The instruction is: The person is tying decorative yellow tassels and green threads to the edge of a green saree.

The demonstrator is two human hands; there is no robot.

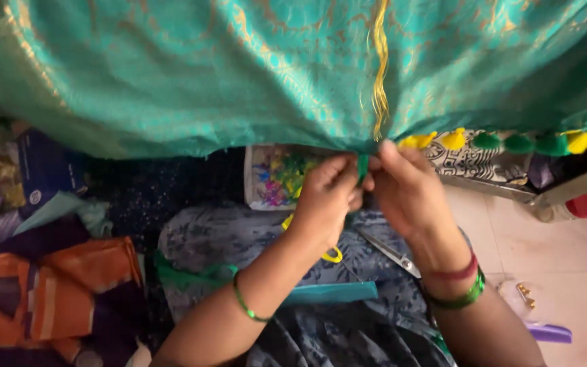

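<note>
Nearest the camera, forearms: two, rising from the bottom edge and meeting under the cloth's hem; one thin green bangle on the left wrist, a green bangle and a red thread band on the right.

Lap cloth: one blue-grey printed fabric [239, 238] spread below the arms, serving as a bed for loose tools.

Lap tools: one pair of scissors [390, 253] lying flat with blades shut, just under the right wrist and within easy reach; one yellow loop [331, 255], partly hidden by the left wrist; one flat teal strip [331, 292].

Left hand [324, 197]: fingers pinched together on the green tassel [362, 166], steadying it from the left.

Right hand [405, 183]: fingertips pinched on the same tassel from the right, so both hands close on one small spot.

Green tassel: one short strand hanging at the cloth's lower edge, between the two sets of fingertips.

Teal cloth [239, 68]: one large gold-patterned drape hung across the top of the view, its hem at hand height so the edge can be worked.

Yellow threads [379, 68]: one bundle trailing down the cloth to just above the tassel.

Pom-pom trim [518, 141]: one row along the hem to the right; about four yellow and three green show.

Left-side pile: orange striped fabric [69, 292] folded beside darker cloths; count unclear.

Floor at right: one purple plastic piece [548, 333].

Farther back: one multicoloured packet [280, 177], behind the hands.
</note>
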